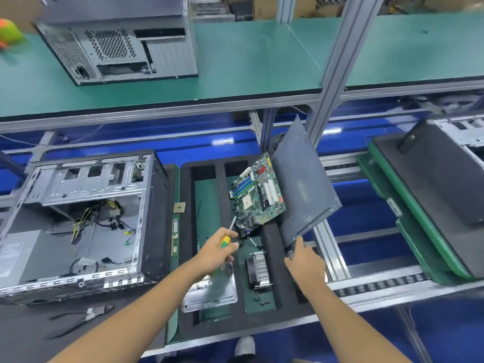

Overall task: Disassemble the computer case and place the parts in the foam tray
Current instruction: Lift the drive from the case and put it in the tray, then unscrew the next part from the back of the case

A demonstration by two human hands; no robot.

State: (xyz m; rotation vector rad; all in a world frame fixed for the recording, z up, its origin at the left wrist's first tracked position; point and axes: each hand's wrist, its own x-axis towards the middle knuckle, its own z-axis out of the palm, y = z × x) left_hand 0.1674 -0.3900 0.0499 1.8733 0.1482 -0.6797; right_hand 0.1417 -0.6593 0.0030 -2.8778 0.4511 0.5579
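Head view: hands (305, 260) on side panel (301, 179)

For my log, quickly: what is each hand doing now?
Left hand: grips the screwdriver.
Right hand: holds the lower corner of the tilted side panel.

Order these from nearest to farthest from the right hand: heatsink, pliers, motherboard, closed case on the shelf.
From the right hand:
1. Heatsink, just left, in the tray.
2. Motherboard, ahead, tilted in the tray.
3. Pliers, far left on the mat.
4. Closed case, up on the shelf.
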